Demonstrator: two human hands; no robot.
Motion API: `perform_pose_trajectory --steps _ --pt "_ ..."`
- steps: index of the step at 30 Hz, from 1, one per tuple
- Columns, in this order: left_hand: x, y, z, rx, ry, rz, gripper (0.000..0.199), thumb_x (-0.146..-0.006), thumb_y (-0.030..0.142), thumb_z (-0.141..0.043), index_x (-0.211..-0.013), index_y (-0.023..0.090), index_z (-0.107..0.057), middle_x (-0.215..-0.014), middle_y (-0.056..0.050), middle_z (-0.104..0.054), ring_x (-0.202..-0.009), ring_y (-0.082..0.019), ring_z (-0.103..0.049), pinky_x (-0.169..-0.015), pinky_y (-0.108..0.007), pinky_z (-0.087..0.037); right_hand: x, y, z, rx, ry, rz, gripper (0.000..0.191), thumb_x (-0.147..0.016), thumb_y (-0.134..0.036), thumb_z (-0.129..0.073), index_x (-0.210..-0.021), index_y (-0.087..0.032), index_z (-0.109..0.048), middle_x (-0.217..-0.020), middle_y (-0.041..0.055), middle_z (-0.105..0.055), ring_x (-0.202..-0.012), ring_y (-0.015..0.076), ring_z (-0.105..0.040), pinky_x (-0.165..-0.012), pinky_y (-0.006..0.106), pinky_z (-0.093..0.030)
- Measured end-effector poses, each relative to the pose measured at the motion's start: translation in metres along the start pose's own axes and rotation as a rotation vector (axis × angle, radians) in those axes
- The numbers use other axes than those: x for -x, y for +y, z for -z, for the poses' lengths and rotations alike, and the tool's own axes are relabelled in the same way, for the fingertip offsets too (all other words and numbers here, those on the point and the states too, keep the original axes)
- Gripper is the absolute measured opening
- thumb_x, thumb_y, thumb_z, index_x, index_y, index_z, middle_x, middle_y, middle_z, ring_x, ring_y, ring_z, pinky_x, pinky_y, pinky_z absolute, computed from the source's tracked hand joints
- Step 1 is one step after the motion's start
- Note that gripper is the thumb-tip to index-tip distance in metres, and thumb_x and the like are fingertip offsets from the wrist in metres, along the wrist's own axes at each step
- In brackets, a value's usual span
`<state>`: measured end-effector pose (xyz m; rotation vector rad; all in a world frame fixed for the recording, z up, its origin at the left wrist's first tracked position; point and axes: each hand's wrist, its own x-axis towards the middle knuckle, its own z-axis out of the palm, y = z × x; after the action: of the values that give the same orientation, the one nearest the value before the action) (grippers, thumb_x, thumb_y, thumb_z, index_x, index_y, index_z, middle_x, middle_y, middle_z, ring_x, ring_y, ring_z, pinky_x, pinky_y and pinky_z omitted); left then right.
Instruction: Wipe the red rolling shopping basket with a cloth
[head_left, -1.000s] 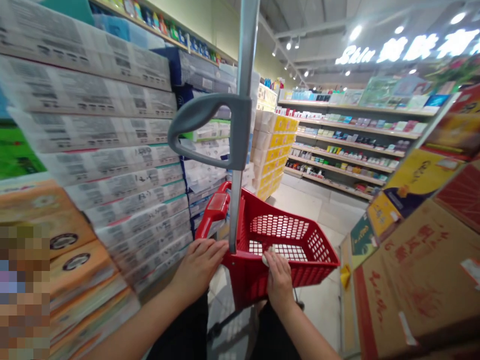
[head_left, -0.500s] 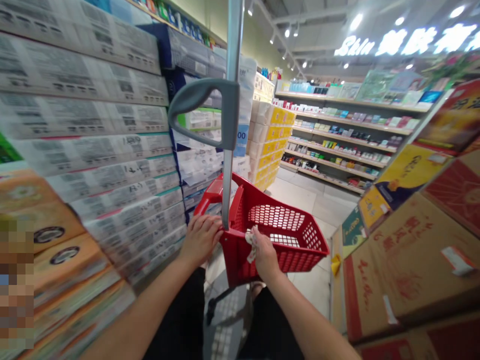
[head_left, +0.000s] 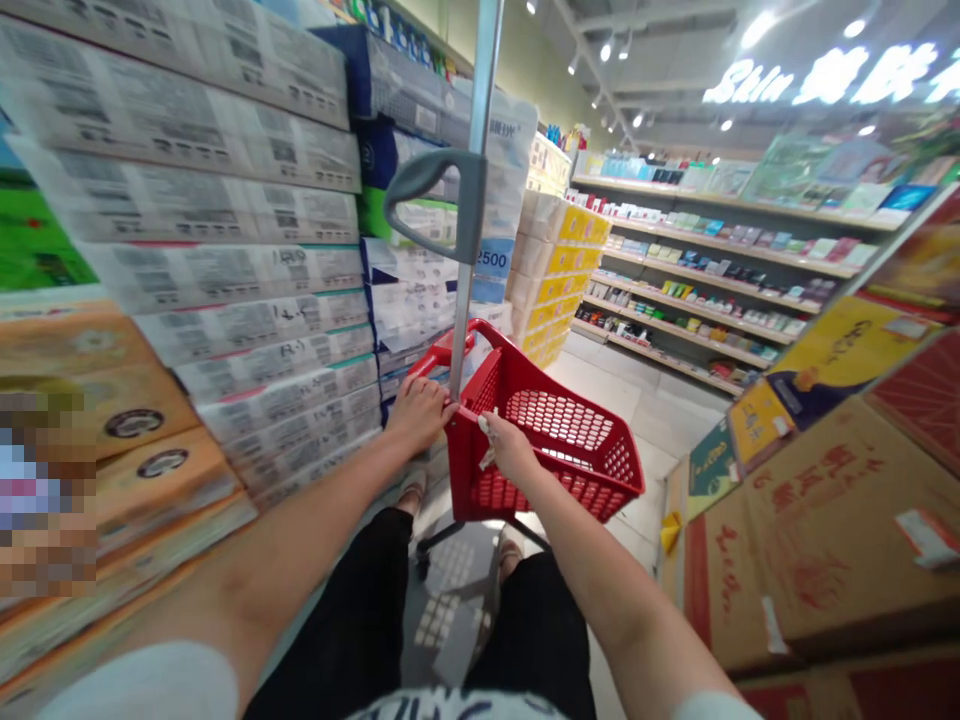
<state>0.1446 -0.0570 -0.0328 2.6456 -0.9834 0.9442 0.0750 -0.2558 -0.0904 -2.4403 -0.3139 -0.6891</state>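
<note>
A red plastic shopping basket (head_left: 480, 480) on a wheeled frame stands in front of my legs. From its near side rises a metal pole (head_left: 484, 85) with a grey loop handle (head_left: 471, 215). My left hand (head_left: 420, 410) is curled over the basket's red handle bar at the rear left corner, beside the foot of the pole. A crumpled white tissue (head_left: 489, 450) is pinched in my right hand (head_left: 514, 452), which is at the basket's near rim. The inside of the basket shows perforated walls; part of it is hidden behind my right hand.
Tall stacks of wrapped paper packs (head_left: 285, 210) line the left side, with orange packs (head_left: 172, 420) nearer me. Cardboard cartons (head_left: 810, 540) crowd the right. Beyond the basket, a tiled floor (head_left: 600, 375) leads to shelves (head_left: 697, 260) of small boxed goods.
Both hands and the basket sit slightly higher in view, and more of my legs and shirt shows. Surrounding shelves and stacks have shifted right. Both hands keep their hold.
</note>
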Motion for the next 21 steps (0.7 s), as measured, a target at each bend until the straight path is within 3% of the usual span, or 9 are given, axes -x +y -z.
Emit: perform_pose_trajectory --steps 6,12,16,21 --pt "-0.01 -0.004 0.009 0.067 -0.09 -0.039 0.025 -0.088 0.042 -0.053 -0.076 0.021 -0.062 -0.08 -0.008 -0.061 -0.09 -0.026 -0.053 -0.091 -0.044 -0.037 0.008 0.004 0.003 0.073 -0.018 -0.006 0.051 -0.085 -0.004 -0.046 -0.132 -0.02 -0.053 -0.116 0.0069 -0.066 -0.105 0.0177 -0.063 -0.093 0.029 -0.05" --pt "0.016 0.009 0.021 -0.012 -0.043 -0.101 0.026 -0.091 0.039 -0.047 -0.082 0.02 -0.064 -0.086 -0.008 -0.063 -0.088 -0.026 -0.054 -0.093 -0.046 -0.037 0.032 -0.004 0.0 0.11 0.069 0.045 0.064 -0.077 0.0 -0.044 -0.137 -0.021 -0.049 -0.122 0.0083 -0.064 -0.108 0.0202 -0.061 -0.095 0.034 -0.05" --pt "0.037 0.019 0.025 -0.029 0.006 -0.09 0.022 -0.09 0.036 -0.049 -0.085 0.022 -0.064 -0.086 -0.008 -0.064 -0.089 -0.027 -0.055 -0.092 -0.046 -0.038 0.056 -0.007 -0.007 0.157 0.196 0.129 0.071 -0.074 0.001 -0.044 -0.141 -0.022 -0.044 -0.127 0.0086 -0.061 -0.113 0.0217 -0.059 -0.096 0.039 -0.051" --pt "0.044 0.027 0.022 -0.01 0.109 -0.008 0.023 -0.091 0.036 -0.047 -0.08 0.023 -0.062 -0.087 -0.007 -0.065 -0.091 -0.027 -0.054 -0.094 -0.048 -0.036 0.056 -0.023 -0.022 0.166 0.342 0.04 0.063 -0.075 0.001 -0.04 -0.132 -0.023 -0.052 -0.121 0.0091 -0.064 -0.109 0.0229 -0.061 -0.093 0.043 -0.051"
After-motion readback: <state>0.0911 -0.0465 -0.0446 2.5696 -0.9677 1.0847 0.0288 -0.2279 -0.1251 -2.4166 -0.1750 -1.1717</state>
